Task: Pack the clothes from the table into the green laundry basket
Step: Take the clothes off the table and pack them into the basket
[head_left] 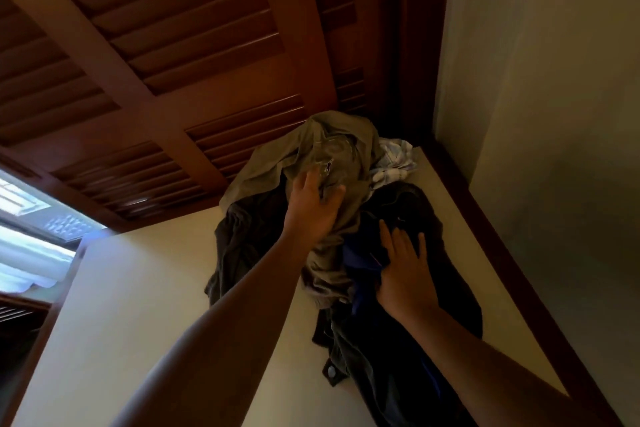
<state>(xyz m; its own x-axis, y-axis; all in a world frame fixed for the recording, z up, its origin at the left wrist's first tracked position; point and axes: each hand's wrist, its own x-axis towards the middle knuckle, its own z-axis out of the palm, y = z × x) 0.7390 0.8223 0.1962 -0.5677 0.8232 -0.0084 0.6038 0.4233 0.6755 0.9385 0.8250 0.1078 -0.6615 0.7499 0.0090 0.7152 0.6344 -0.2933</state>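
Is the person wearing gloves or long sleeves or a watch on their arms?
No. The left hand and the right hand are bare, with no gloves, and no rings show. The left forearm and right forearm are bare too: no sleeves, watch or bracelet as far as the picture shows.

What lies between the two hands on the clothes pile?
Head view: a hanging fold of the olive-green garment and a strip of blue cloth lie between the left hand and the right hand.
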